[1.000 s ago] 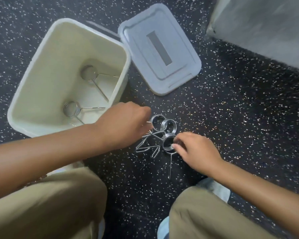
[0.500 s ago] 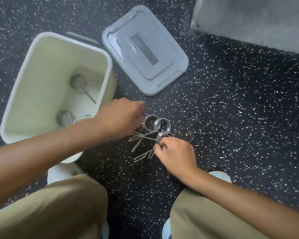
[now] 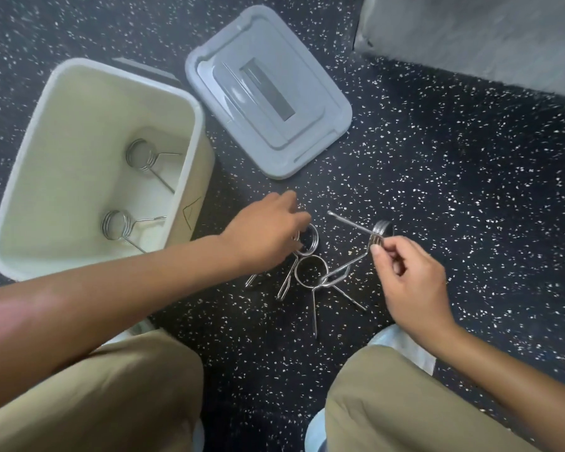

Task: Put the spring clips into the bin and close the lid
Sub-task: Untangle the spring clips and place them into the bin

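a speckled black floor (image 3: pixel 437 223) spreads under a cream plastic bin (image 3: pixel 30 197), open at nine o'clock, its smooth tapered walls holding two coiled steel clips (image 3: pixel 141 156) on the bottom. at twelve o'clock the grey moulded lid (image 3: pixel 307 132) lies flat beside it, off the bin. the left hand (image 3: pixel 268 233) curls its fingers down on a floor clip (image 3: pixel 309 239) at centre; whether it has closed on it cannot be told. the right hand (image 3: pixel 408 282), at three o'clock, pinches a raised clip (image 3: pixel 380 231) by its coil between thumb and forefinger. its long wire leg seems hooked through a loose clip (image 3: pixel 310 272), so lifting slowly and shaking it free looks wise before carrying it over the rim.
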The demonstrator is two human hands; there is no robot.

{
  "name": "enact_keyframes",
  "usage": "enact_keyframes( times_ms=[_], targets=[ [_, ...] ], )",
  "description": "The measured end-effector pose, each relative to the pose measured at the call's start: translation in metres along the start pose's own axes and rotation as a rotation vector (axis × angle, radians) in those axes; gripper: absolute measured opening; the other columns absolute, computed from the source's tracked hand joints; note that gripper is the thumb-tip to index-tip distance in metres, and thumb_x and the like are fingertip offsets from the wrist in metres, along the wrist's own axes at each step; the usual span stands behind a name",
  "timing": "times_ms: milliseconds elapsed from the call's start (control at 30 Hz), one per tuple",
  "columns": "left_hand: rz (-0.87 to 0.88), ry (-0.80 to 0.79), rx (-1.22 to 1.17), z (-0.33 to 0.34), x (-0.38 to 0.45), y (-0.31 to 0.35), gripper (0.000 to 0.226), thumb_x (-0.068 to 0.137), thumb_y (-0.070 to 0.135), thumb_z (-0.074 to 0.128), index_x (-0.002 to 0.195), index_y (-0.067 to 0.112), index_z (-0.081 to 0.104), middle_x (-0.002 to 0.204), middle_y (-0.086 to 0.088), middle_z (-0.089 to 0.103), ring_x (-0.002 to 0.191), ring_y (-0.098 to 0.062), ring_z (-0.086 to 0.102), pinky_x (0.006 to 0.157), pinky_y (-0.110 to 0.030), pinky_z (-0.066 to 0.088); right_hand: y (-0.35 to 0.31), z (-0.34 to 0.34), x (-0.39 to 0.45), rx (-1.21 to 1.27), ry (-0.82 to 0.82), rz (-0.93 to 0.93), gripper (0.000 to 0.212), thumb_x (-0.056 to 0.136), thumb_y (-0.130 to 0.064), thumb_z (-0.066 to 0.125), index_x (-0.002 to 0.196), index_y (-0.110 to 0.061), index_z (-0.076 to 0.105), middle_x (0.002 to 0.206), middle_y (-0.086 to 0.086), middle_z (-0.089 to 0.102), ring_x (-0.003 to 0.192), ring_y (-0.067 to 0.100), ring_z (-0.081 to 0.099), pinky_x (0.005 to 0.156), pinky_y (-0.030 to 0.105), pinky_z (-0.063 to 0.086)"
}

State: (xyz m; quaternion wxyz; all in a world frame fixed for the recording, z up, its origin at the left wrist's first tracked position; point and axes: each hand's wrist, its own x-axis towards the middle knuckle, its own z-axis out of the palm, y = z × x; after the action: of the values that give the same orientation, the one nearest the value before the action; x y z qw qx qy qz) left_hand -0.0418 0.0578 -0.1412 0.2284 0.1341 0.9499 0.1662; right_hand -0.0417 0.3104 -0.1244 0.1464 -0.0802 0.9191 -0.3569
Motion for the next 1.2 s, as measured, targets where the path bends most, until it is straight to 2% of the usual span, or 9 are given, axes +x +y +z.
enact_keyframes(
  times_ms=[100,200,367,500,667,800,933,1067,1200],
  targets=[
    [0.1,-0.035,0.147,0.016,-0.002,0.006,0.025,0.087,0.026,0.06,0.109,0.015,0.066,0.107,-0.009,0.056,0.091,-0.029,0.053,0.07,-0.04,0.046,0.004,-0.003,0.007,-0.016,0.015,0.009,0.017,0.097,-0.023,0.058,0.082,-0.016,0.061,0.065,-0.002,0.052,0.057,0.021,0.049,0.053,0.043,0.044],
    [0.151,-0.006,0.259,0.026,-0.005,0.006,0.021,0.086,0.014,0.06,0.104,0.016,0.068,0.102,-0.007,0.056,0.088,-0.026,0.051,0.065,-0.037,0.037,0.003,-0.003,0.012,-0.009,0.018,-0.007,0.016,0.097,-0.024,0.058,0.083,-0.016,0.061,0.067,-0.002,0.053,0.058,0.021,0.049,0.054,0.043,0.044],
    [0.208,0.028,0.35,0.024,0.001,0.009,0.009,0.079,0.007,0.068,0.083,0.014,0.07,0.088,-0.005,0.059,0.08,-0.027,0.052,0.061,-0.037,0.03,-0.003,-0.005,0.02,0.012,0.017,-0.037,0.018,0.098,-0.024,0.058,0.082,-0.016,0.061,0.067,-0.007,0.051,0.058,0.017,0.048,0.055,0.04,0.044],
    [0.14,0.047,0.342,0.021,-0.005,0.008,0.007,0.078,0.01,0.069,0.084,0.013,0.068,0.094,-0.005,0.059,0.084,-0.026,0.052,0.063,-0.037,0.037,-0.01,-0.011,0.03,-0.012,0.006,-0.086,0.019,0.099,-0.024,0.057,0.083,-0.016,0.061,0.067,-0.005,0.052,0.059,0.019,0.049,0.054,0.038,0.042],
    [0.002,0.18,0.267,-0.003,-0.022,0.002,0.011,0.08,0.011,0.068,0.09,0.008,0.066,0.092,-0.007,0.058,0.081,-0.027,0.05,0.062,-0.038,0.04,-0.019,-0.017,0.045,-0.065,-0.012,-0.159,0.019,0.101,-0.026,0.053,0.089,-0.014,0.063,0.074,-0.003,0.056,0.063,0.019,0.051,0.056,0.036,0.039],
    [-0.111,0.262,0.166,-0.03,-0.041,-0.003,0.012,0.09,0.02,0.066,0.097,0.01,0.066,0.098,-0.008,0.061,0.088,-0.028,0.052,0.071,-0.041,0.048,-0.03,-0.015,0.056,-0.064,-0.021,-0.192,0.02,0.101,-0.025,0.053,0.091,-0.012,0.063,0.077,-0.001,0.058,0.064,0.018,0.05,0.058,0.032,0.034],
    [-0.137,0.358,0.105,-0.055,-0.062,-0.01,0.012,0.087,0.025,0.07,0.087,0.014,0.067,0.093,-0.006,0.062,0.087,-0.031,0.056,0.065,-0.038,0.043,-0.045,-0.009,0.064,-0.052,-0.053,-0.222,0.018,0.101,-0.024,0.053,0.093,-0.011,0.063,0.079,-0.002,0.058,0.066,0.016,0.049,0.06,0.029,0.033],
    [-0.16,0.415,0.08,-0.079,-0.089,-0.02,0.017,0.087,0.027,0.071,0.082,0.013,0.063,0.09,-0.006,0.06,0.085,-0.034,0.055,0.062,-0.041,0.045,-0.06,-0.001,0.07,-0.04,-0.103,-0.248,0.018,0.102,-0.024,0.051,0.095,-0.011,0.063,0.08,-0.004,0.056,0.068,0.014,0.05,0.06,0.03,0.036],
    [-0.212,0.459,0.033,-0.099,-0.115,-0.035,0.019,0.089,0.032,0.068,0.084,0.015,0.063,0.089,-0.002,0.055,0.087,-0.03,0.052,0.066,-0.042,0.046,-0.078,0.005,0.075,-0.057,-0.123,-0.287,0.018,0.101,-0.024,0.051,0.096,-0.011,0.064,0.081,-0.006,0.057,0.07,0.011,0.052,0.061,0.03,0.037]
  ],
)
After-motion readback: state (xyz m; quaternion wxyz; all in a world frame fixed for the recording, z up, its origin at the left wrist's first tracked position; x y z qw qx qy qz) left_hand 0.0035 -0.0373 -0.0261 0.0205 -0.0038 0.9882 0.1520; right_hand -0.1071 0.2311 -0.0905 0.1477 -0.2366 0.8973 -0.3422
